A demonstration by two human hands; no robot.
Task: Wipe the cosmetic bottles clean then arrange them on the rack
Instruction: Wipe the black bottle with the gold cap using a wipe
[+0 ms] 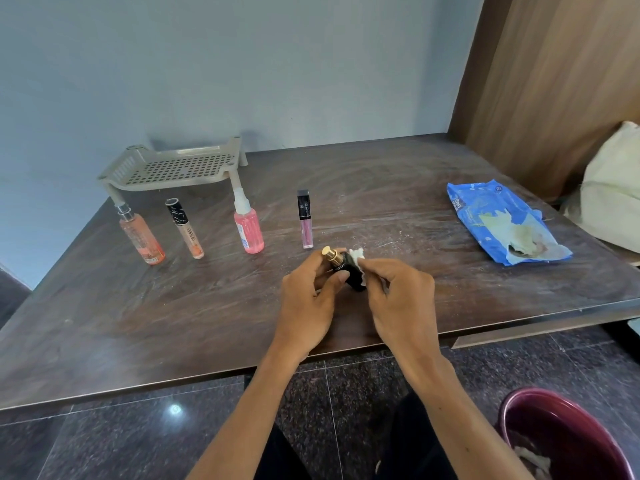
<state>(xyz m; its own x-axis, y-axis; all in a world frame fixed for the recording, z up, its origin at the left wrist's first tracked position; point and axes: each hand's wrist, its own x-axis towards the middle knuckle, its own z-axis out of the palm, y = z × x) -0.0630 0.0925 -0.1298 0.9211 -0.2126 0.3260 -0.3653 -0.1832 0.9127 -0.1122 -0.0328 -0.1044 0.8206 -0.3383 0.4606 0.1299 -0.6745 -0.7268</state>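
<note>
The person's left hand (310,299) is curled round a small black bottle (348,271) with a gold cap, holding it tilted just above the near middle of the dark wooden desk (138,323). The right hand (398,299) pinches a crumpled white wipe (357,258) and presses it against the bottle's side, so both hands meet on the one thing. Further back on the desk four more cosmetics stand upright in a loose row, well apart from one another: an orange spray bottle (142,239) at the left, a slim beige tube with a black cap (185,228), a pink spray bottle (248,228) with a white nozzle, and a narrow pink gloss tube (305,220) with a black top, the nearest to the hands. Behind them, in the far left corner by the blue wall, sits a beige perforated rack (162,186) on short legs. An opened blue packet of wipes (502,226) lies flat at the right side of the desk. On the floor at lower right is a maroon bin (561,434) with crumpled scraps in it.
</note>
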